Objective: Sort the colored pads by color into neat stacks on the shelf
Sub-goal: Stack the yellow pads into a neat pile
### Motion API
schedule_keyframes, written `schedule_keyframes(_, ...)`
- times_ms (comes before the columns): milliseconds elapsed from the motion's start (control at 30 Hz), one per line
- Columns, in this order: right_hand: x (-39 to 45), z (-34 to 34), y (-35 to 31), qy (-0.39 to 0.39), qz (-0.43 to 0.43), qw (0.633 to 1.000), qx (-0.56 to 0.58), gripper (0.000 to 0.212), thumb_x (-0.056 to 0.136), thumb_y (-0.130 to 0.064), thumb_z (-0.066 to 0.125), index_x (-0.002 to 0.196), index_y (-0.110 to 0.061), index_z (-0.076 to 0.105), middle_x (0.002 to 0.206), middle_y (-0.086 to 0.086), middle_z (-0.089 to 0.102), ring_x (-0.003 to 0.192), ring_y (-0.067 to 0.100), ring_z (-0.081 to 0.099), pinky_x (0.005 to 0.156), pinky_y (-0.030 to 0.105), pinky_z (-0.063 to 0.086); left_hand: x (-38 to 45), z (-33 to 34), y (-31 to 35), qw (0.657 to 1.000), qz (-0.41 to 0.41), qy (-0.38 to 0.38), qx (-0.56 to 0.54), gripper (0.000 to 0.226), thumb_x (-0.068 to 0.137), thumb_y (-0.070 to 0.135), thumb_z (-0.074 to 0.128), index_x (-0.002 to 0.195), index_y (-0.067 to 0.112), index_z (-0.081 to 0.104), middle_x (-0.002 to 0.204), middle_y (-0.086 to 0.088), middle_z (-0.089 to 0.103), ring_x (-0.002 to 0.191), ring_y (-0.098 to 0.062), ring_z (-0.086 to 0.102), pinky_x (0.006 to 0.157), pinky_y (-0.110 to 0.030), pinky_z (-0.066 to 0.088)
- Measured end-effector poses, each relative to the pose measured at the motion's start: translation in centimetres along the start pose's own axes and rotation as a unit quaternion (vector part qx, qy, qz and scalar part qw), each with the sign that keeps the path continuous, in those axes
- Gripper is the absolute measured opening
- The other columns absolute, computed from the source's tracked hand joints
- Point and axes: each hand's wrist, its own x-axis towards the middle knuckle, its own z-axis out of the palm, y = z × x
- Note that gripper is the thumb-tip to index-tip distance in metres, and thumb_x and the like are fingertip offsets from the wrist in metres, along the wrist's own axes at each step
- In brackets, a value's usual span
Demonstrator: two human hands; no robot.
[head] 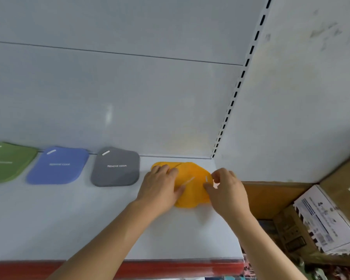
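Observation:
Along the back of the white shelf (89, 219) lie a green pad stack (8, 162), a blue pad stack (57, 166) and a grey pad stack (115, 167) marked "REMOVE ODOR". To their right sit the orange pads (192, 184), unevenly overlapped. My left hand (160, 188) lies flat on the left side of the orange pads, fingers spread. My right hand (228, 190) pinches the right edge of the orange pads between thumb and fingers.
The shelf has a red front edge (170, 269) and ends at a slotted upright (230, 110) on the right. Beyond it stand cardboard boxes (341, 178) and a white printed box (323, 219).

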Motion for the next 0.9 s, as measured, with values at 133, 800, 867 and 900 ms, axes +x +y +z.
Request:
schedule_keyframes(133,0.5,-2.0,-1.2,0.021,-0.126,0.989,0.081,0.003,0.098,-0.027,0.065,0.101,-0.028,0.065,0.087,-0.011,0.07,0.08,0.016,0.065,0.07,0.036,0.055,-0.3,-2.2,0.6,0.997,-0.001,0.061,-0.041,0.078,0.093,0.052,0.066,0.157,0.025,0.032,0.157,-0.005,0.042,0.143,-0.031,0.041,0.114,-0.045,0.041)
schedule_keyframes(800,2.0,-0.5,0.1,-0.153,0.032,0.987,-0.039,0.046,0.08,-0.058,0.077,0.104,-0.024,0.056,0.1,-0.003,0.061,0.088,0.017,0.059,0.068,0.032,0.046,-0.6,-5.8,-4.4,0.932,-0.104,0.082,-0.339,0.021,0.108,0.037,0.052,0.098,0.02,0.058,0.077,0.0,0.057,0.073,-0.019,0.055,0.071,-0.043,0.046)
schedule_keyframes(867,1.5,-0.7,-0.1,-0.132,0.014,0.991,0.0,0.035,0.085,-0.044,0.077,0.1,-0.025,0.052,0.094,-0.003,0.062,0.082,0.018,0.06,0.066,0.035,0.05,-0.6,-5.8,-4.6,0.918,-0.11,0.076,-0.374,0.016,0.109,0.034,0.051,0.112,0.023,0.062,0.095,-0.001,0.067,0.091,-0.02,0.064,0.083,-0.046,0.052)
schedule_keyframes(900,1.3,-0.9,-0.2,-0.124,-0.002,0.992,0.01,0.029,0.088,-0.038,0.075,0.1,-0.025,0.052,0.091,-0.003,0.063,0.081,0.018,0.06,0.069,0.039,0.054,-0.6,-5.8,-4.7,0.91,-0.113,0.076,-0.392,0.016,0.109,0.032,0.05,0.117,0.025,0.062,0.102,0.001,0.069,0.098,-0.019,0.065,0.088,-0.045,0.052)
